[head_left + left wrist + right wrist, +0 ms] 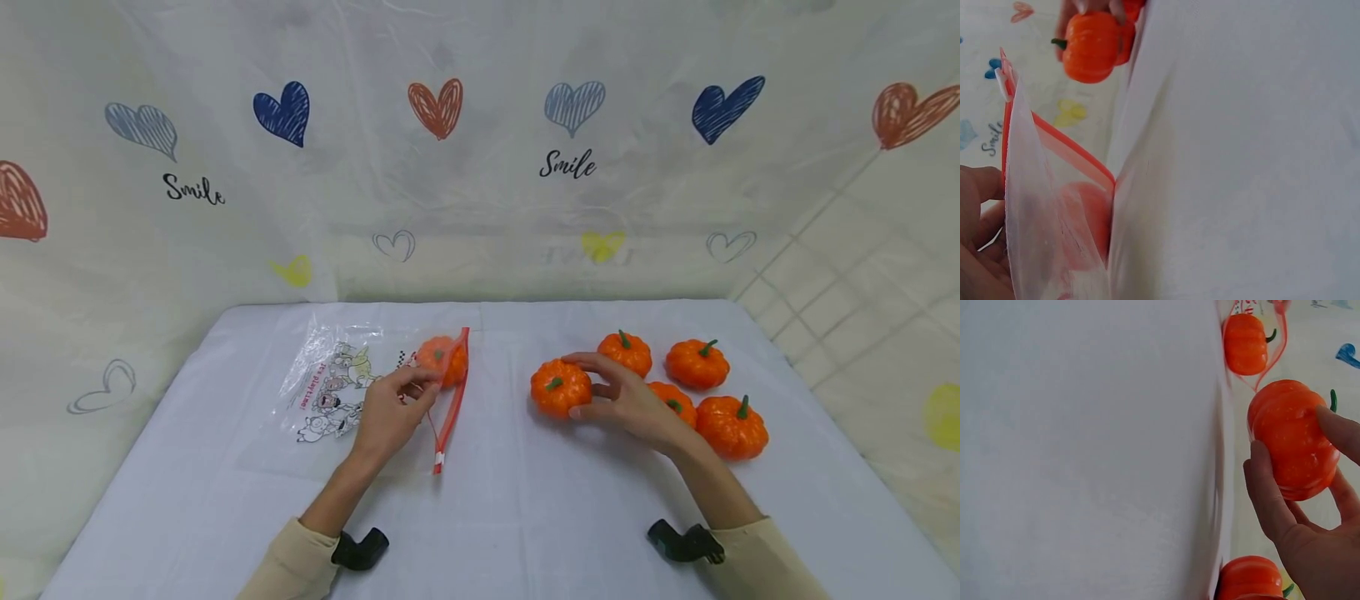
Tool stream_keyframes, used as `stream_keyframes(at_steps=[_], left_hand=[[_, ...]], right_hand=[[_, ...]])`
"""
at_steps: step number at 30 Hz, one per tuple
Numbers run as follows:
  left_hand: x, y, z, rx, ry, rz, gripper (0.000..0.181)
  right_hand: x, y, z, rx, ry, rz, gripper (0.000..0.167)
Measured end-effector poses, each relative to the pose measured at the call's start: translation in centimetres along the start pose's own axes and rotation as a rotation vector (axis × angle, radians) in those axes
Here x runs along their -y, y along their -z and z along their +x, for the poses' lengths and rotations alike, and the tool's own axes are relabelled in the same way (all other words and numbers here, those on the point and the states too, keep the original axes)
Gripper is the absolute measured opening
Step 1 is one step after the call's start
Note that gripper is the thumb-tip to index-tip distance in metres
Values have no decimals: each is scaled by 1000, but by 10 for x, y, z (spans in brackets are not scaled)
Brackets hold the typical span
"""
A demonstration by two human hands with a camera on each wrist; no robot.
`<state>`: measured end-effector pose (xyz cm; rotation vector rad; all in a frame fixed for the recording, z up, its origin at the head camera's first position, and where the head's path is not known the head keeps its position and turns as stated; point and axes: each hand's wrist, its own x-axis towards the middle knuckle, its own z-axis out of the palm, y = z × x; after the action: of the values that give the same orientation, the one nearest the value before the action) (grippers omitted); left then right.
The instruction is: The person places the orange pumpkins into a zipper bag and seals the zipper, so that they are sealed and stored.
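My left hand [395, 412] pinches the upper edge of a clear zip bag [300, 454] printed with cartoon animals. Its orange-red zip strip [453, 412] is lifted, and the mouth gapes toward the right. One small orange pumpkin [433, 357] lies inside, just past the opening; it shows through the plastic in the left wrist view too. In my right hand [633, 404] is another orange pumpkin [558, 388] with a green stem, gripped between thumb and fingers. The right wrist view shows this held pumpkin [1294, 440] off the cloth, facing the bag's mouth.
Several more pumpkins [697, 364] stand in a group on the right of the table, behind and beside my right hand. A white cloth [495, 500] covers the table. Behind it hangs a pale sheet [495, 192] printed with hearts.
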<state>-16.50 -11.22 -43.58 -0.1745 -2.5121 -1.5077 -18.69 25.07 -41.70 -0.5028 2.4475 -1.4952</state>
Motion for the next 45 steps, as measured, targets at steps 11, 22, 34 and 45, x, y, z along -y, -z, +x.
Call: stream_keyframes(at_steps=[11,22,34,45], left_hand=[[0,0,0,2,6,-2,19],[0,0,0,-1,-3,0,19],[-1,1,0,5,0,-10,20],[-2,1,1,6,2,0,20]], right_hand=[[-1,-3,3,-23,6,26,65],[2,-8,8,-39,-39,6,65],[4,-12,12,-56,-99,51,74],[7,-18,17,-90,-151,56,72]])
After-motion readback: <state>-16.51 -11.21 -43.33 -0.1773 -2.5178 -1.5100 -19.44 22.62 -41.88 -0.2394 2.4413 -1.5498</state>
